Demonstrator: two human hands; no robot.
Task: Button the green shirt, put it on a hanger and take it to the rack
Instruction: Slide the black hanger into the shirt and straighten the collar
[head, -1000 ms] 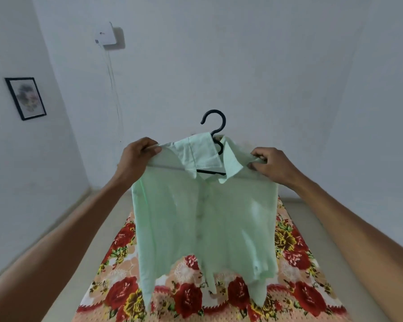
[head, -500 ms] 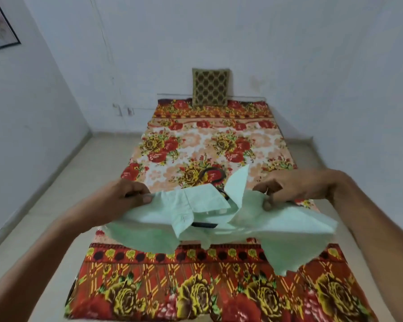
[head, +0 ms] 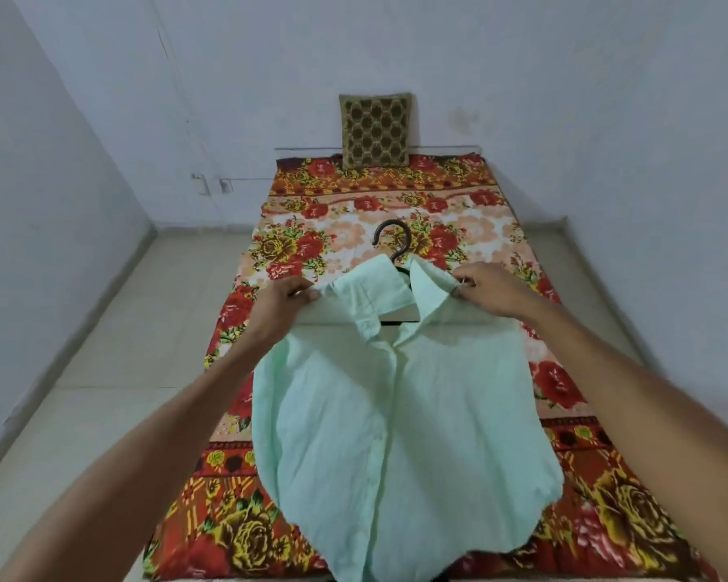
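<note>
Head view: I see the green shirt (head: 396,413) spread over the near end of the bed (head: 354,203), the hanger (head: 394,241) inside it. The left hand (head: 278,304) and right hand (head: 492,287) each pinch a shoulder. Buttoning looks done, so next I'd take the hook and lift.

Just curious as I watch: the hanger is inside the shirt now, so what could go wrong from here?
The left hand and the right hand both pinch the green shirt near its shoulders, not the hanger. Lifting this way might let the hanger tip or slide out. The collar lies open at the top, so the shirt may slip off one side. Its hem reaches the near edge of the bed and could drag.
</note>
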